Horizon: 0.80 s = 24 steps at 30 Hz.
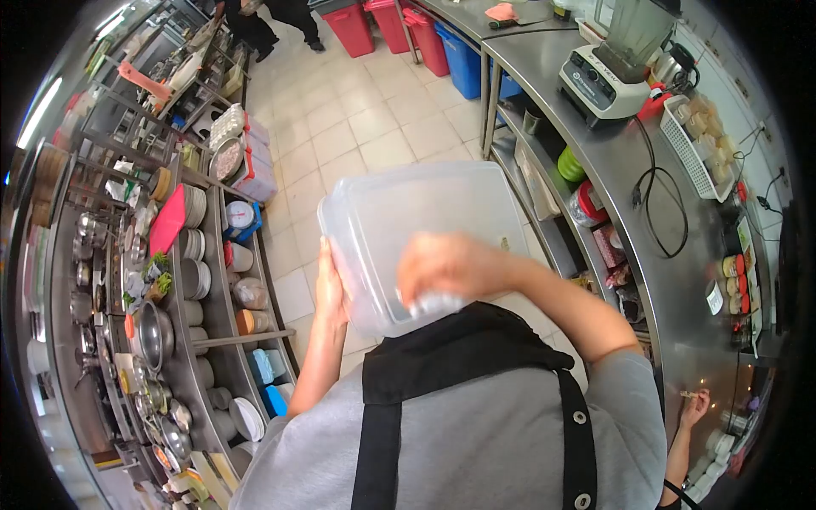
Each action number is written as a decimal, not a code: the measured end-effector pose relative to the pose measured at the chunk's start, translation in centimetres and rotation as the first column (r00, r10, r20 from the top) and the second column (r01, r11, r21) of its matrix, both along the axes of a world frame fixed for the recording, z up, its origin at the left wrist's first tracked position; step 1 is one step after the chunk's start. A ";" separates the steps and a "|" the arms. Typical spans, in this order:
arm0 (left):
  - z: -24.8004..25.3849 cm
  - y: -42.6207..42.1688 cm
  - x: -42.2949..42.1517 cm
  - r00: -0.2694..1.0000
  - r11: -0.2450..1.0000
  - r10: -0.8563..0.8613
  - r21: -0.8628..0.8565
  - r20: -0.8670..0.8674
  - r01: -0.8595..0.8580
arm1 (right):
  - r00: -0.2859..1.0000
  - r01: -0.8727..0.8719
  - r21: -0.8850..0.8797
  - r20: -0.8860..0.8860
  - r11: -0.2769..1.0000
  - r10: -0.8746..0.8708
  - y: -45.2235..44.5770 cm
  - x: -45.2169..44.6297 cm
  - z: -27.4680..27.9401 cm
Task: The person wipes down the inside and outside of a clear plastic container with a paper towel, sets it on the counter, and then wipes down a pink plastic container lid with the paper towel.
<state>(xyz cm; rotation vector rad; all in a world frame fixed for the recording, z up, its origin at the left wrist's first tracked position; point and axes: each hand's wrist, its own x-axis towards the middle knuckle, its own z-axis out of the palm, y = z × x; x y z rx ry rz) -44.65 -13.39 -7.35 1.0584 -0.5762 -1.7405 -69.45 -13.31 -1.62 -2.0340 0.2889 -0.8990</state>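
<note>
At the translucent container's [450, 200] left edge, the left hand [332, 285] clasps it; by its near edge, elbow bent, the right hand [455, 266] grips a white wad [433, 303].

The left hand [333, 287] holds a big, see-through plastic box [433, 200] at eight o'clock. The blurry right hand [450, 265] holds a soft-looking white wad [435, 303] against it. A white-and-black blender [602, 83] stands at two o'clock.

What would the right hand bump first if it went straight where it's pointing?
Probably the plastic box, just beyond the right hand; blur hides whether they already touch.
</note>
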 end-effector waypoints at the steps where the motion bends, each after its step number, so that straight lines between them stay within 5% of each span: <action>1: -0.1 -0.1 -0.4 1.000 1.000 0.004 -0.002 -0.022 -0.004 | 0.994 0.086 0.118 0.059 0.989 -0.094 -1.4 -0.5 0.5; 3: 1.5 0.2 -1.8 1.000 1.000 0.016 0.013 0.017 -0.016 | 0.876 0.469 0.161 0.045 0.869 -0.481 -3.7 -0.4 2.6; 6: 1.0 -0.9 -1.4 0.988 1.000 -0.003 -0.004 0.152 0.003 | 0.705 0.662 0.108 0.245 0.741 -0.666 -5.3 3.0 0.5; 9: 1.8 -1.7 -1.3 0.944 0.998 0.047 -0.043 0.327 -0.035 | 0.795 0.606 -0.359 0.279 0.710 -0.538 -2.9 3.9 -3.0; 11: 2.9 -1.7 -1.8 0.890 0.996 0.069 -0.082 0.452 -0.035 | 0.909 0.406 -0.474 0.121 0.782 -0.399 1.4 4.5 -3.2; 14: 3.8 -1.3 -3.0 0.794 0.982 0.055 -0.177 0.605 0.067 | 0.900 0.382 -0.469 -0.008 0.796 -0.437 2.4 4.9 -4.4; 20: 3.0 -1.6 -4.3 0.652 0.907 0.023 -0.290 0.758 0.305 | 0.693 0.695 -0.444 0.201 0.566 -0.692 -8.4 3.6 -1.3; 22: 3.0 -2.3 -4.0 0.722 0.947 0.041 -0.257 0.691 0.192 | 0.697 0.656 -0.574 0.214 0.489 -0.684 -7.7 4.9 -2.9; 23: 2.6 -3.1 -3.6 0.777 0.964 0.056 -0.236 0.627 0.120 | 0.745 0.545 -0.569 -0.008 0.615 -0.667 -5.1 6.1 -4.6; 24: 1.9 -3.7 -3.3 0.827 0.977 0.075 -0.205 0.558 0.050 | 0.736 0.584 -0.516 0.009 0.627 -0.677 -2.0 7.0 -4.9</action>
